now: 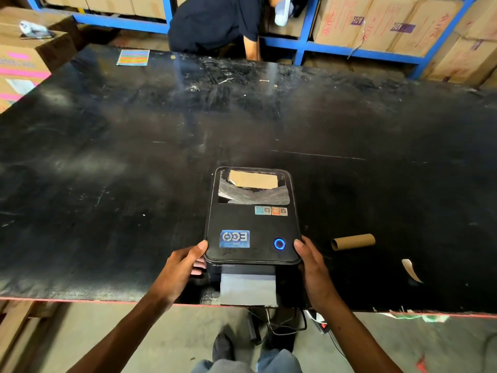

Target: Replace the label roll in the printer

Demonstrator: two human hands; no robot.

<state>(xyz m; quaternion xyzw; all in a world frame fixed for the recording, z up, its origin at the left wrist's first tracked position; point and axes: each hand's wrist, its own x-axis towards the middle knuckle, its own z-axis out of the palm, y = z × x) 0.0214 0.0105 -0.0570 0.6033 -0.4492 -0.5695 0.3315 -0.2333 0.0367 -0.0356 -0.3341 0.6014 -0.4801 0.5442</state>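
A black label printer [251,224] stands near the front edge of the black table [134,157], lid closed, blue ring light lit. A white label strip [248,289] sticks out of its front slot. Through the lid window a brown piece of cardboard [254,179] shows. My left hand [183,265] grips the printer's left front corner, thumb on the lid. On the right front corner sits my right hand [313,267], also gripping. An empty brown cardboard core [352,241] lies on the table right of the printer.
A torn scrap of backing paper [411,270] lies at the right. A colourful sheet [133,57] rests at the far edge. Another person [215,22] bends at the blue shelving with cardboard boxes [376,22]. Cables [282,324] hang under the table.
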